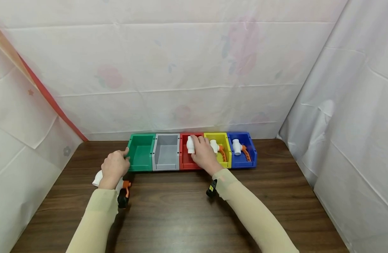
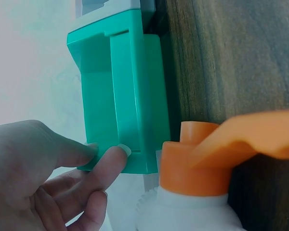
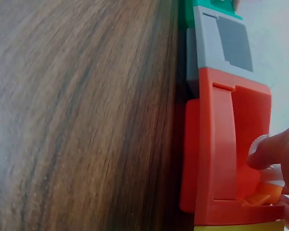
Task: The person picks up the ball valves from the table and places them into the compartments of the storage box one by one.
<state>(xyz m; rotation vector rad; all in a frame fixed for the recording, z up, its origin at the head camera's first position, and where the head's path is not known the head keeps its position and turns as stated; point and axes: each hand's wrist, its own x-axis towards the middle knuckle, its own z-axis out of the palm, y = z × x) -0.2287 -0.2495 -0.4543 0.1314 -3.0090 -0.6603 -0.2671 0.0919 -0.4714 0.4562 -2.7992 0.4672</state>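
Note:
My left hand point(image 1: 114, 167) pinches the left side wall of the green bin point(image 1: 141, 167) between thumb and finger, as the left wrist view shows closely. Below that hand on the table lies a white ball valve with an orange handle point(image 2: 197, 168), partly hidden by the wrist in the head view. Over the red bin point(image 1: 190, 165), my right hand point(image 1: 204, 153) grips another white ball valve point(image 1: 190, 144). Its orange lever point(image 3: 264, 195) shows under the fingers inside the red bin in the right wrist view.
Joined in the same row are a grey bin point(image 1: 166, 166), a yellow bin point(image 1: 224, 164) and a blue bin point(image 1: 242, 164). Yellow and blue each hold a white valve with an orange handle. A white curtain point(image 1: 194, 105) hangs behind the wooden table point(image 1: 168, 211).

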